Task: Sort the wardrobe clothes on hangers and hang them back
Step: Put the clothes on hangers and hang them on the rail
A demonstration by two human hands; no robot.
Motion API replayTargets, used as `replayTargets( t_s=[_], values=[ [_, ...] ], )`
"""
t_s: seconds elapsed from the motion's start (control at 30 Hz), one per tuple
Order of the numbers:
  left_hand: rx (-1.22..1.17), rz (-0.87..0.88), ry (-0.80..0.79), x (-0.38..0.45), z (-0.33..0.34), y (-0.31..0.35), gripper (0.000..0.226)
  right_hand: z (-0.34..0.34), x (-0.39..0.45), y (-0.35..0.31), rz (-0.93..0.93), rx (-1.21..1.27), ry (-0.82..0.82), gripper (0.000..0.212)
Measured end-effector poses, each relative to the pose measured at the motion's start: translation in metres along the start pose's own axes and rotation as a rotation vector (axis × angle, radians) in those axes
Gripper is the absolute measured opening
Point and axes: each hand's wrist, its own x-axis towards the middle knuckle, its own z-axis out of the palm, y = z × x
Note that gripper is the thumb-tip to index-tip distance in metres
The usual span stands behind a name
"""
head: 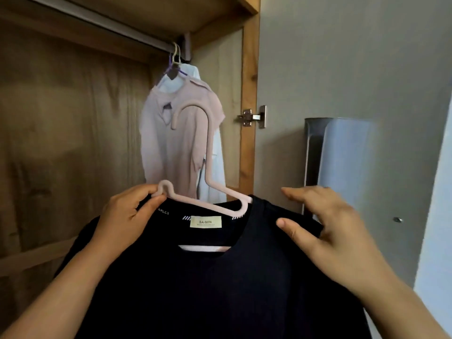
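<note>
Taking the pink hanger (pixel 208 167) as landmark: at its left shoulder tip the left hand (pixel 124 216) pinched the plastic, apparently to steady it while the black T-shirt (pixel 220 277) was seated. The shirt draped below it, collar around the hanger's neck. Up behind its hook, a pale pink top (pixel 171 143) already hung from the wardrobe rail (pixel 97 23). Right of the hanger, the right hand (pixel 325 228) gripped nothing, its fingers loosely spread, thumb resting on the shirt's shoulder, probably smoothing.

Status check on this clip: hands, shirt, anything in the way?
Left hand grips pink hanger end; right hand open, touching black T-shirt shoulder. Hanger not yet on rail. Two shirts hang at rail's right end.
</note>
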Motion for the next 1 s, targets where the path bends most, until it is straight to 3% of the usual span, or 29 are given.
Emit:
replayTargets(
  t_s=[0.13,0.3,0.43,0.57,0.67,0.77,1.0],
  values=[
    [0.034,-0.022,0.062,0.04,-0.001,-0.05,0.024,0.054,0.062,-0.006,-0.049,0.018,-0.017,0.043],
    [0.095,-0.018,0.119,0.094,-0.002,-0.106,0.008,0.114,0.128,-0.006,-0.052,-0.035,0.137,0.031],
    [0.174,-0.011,0.219,0.135,-0.011,-0.14,0.035,0.141,0.185,-0.011,-0.024,-0.088,0.208,0.036],
    [0.162,0.019,0.303,0.157,-0.016,-0.159,0.021,0.152,0.243,-0.019,-0.004,-0.105,0.217,0.037],
    [0.153,-0.011,0.254,0.164,-0.016,-0.174,0.009,0.156,0.287,-0.022,0.022,-0.126,0.233,0.036],
    [0.13,-0.083,0.194,0.171,-0.01,-0.185,0.016,0.157,0.33,-0.022,0.058,-0.131,0.247,0.034],
    [0.206,-0.069,0.231,0.206,0.005,-0.189,0.025,0.171,0.412,-0.02,0.06,-0.172,0.231,0.035]
  ],
)
